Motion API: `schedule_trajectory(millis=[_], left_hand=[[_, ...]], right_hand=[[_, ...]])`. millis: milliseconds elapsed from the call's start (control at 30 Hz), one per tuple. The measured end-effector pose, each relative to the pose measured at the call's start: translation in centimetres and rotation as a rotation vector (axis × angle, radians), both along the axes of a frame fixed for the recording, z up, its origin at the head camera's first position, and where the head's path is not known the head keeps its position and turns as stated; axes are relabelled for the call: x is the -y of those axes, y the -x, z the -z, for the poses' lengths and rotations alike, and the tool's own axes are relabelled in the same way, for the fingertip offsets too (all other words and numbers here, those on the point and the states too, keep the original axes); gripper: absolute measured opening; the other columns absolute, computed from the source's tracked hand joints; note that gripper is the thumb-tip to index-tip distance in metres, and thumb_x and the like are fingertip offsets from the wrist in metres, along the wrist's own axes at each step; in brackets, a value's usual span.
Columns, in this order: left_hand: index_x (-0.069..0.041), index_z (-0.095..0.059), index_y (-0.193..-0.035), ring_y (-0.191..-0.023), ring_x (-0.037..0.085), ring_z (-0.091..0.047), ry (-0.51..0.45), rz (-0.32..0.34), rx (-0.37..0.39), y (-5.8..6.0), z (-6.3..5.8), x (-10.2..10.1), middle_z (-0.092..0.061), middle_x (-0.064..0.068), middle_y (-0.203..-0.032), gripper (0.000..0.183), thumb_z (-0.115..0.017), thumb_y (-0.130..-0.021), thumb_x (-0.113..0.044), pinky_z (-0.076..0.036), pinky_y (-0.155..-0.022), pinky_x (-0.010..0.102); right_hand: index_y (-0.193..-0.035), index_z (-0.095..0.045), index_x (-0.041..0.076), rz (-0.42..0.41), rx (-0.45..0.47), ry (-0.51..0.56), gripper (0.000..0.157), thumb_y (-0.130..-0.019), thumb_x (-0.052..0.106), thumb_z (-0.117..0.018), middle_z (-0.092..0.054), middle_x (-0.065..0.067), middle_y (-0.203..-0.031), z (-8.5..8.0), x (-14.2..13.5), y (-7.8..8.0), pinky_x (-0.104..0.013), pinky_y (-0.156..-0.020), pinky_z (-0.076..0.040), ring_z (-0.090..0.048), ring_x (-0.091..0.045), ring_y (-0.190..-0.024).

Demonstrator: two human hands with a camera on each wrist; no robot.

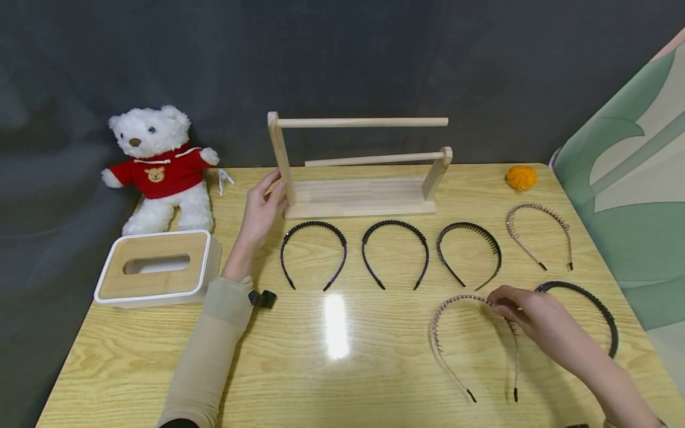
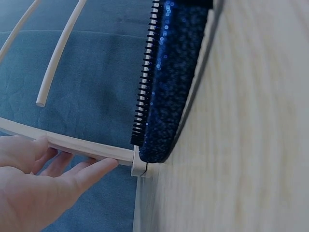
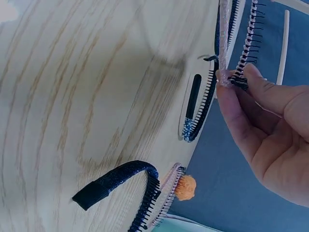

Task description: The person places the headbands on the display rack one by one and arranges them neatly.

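My right hand [image 1: 527, 312] pinches the top of a thin pinkish toothed headband [image 1: 436, 333] between thumb and fingers. Its two dark-tipped ends point down toward me. In the right wrist view the band [image 3: 223, 43] hangs from the fingertips. At the wooden headband stand [image 1: 369, 205], my left hand [image 1: 262, 208] rests against the outer side of the left upright [image 1: 280, 151]. The left wrist view shows its fingers and thumb along that upright [image 2: 87, 147], with none on the inner side.
Three dark toothed headbands, left [image 1: 314, 224], middle [image 1: 395, 223] and right [image 1: 470, 226], lie before the stand. Another pinkish headband [image 1: 535, 206] and a dark one [image 1: 610, 321] lie at right. A white bear [image 1: 160, 178], tissue box [image 1: 155, 267] and orange flower [image 1: 521, 177] stand around.
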State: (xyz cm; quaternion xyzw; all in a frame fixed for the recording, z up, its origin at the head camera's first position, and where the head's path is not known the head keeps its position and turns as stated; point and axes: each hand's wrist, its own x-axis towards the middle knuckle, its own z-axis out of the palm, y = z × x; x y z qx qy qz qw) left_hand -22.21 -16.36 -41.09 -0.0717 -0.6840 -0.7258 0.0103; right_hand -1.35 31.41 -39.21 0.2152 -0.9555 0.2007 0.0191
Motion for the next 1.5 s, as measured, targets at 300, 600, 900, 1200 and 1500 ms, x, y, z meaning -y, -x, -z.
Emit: schedule_trajectory(millis=[300, 600, 900, 1200, 1500], left_hand=[[0.003, -0.04, -0.162, -0.147, 0.042, -0.046, -0.01, 0.013, -0.01, 0.0, -0.1, 0.0, -0.038, 0.02, -0.166, 0.048, -0.044, -0.116, -0.006, -0.045, -0.121, 0.045], [0.002, -0.042, -0.162, -0.146, 0.043, -0.047, 0.005, 0.002, -0.014, 0.0, -0.1, 0.0, -0.04, 0.02, -0.165, 0.047, -0.045, -0.115, -0.006, -0.046, -0.12, 0.047], [0.003, -0.043, -0.161, -0.145, 0.043, -0.049, 0.012, -0.003, -0.023, -0.1, 0.0, 0.0, -0.04, 0.02, -0.164, 0.047, -0.046, -0.115, -0.006, -0.047, -0.119, 0.047], [0.004, -0.043, -0.16, -0.144, 0.044, -0.049, 0.019, -0.014, -0.022, -0.1, 0.0, 0.1, -0.04, 0.02, -0.164, 0.047, -0.046, -0.115, -0.006, -0.048, -0.119, 0.049], [0.005, -0.044, -0.159, -0.143, 0.046, -0.05, 0.008, -0.013, -0.02, -0.1, 0.0, 0.0, -0.041, 0.021, -0.164, 0.046, -0.047, -0.114, -0.004, -0.047, -0.119, 0.051]], right_hand=[[-0.11, -0.076, 0.01, 0.092, 0.136, 0.146, 0.014, -0.1, 0.001, -0.074, -0.074, 0.01, -0.094, -1.0, 0.0, -0.5, -0.021, -0.063, -0.06, -0.063, 0.003, -0.081], [-0.114, -0.074, 0.002, 0.106, 0.215, 0.352, 0.015, -0.1, -0.004, -0.071, -0.073, 0.01, -0.091, -1.9, 0.0, -0.5, -0.015, -0.065, -0.056, -0.066, -0.006, -0.079], [-0.114, -0.072, 0.001, 0.113, 0.228, 0.416, 0.016, -0.1, -0.006, -0.071, -0.073, 0.008, -0.098, -2.4, 0.0, -0.4, -0.014, -0.069, -0.059, -0.07, -0.006, -0.082], [-0.112, -0.074, 0.009, 0.193, 0.249, 0.387, 0.014, -0.099, 0.004, -0.078, -0.074, -0.003, -0.097, -4.0, 0.3, -0.6, -0.016, -0.065, -0.055, -0.07, -0.01, -0.08], [-0.108, -0.074, 0.009, 0.235, 0.261, 0.431, 0.018, -0.095, -0.001, -0.081, -0.074, 0.003, -0.092, -4.5, 0.7, -0.7, -0.018, -0.062, -0.052, -0.068, -0.01, -0.081]])
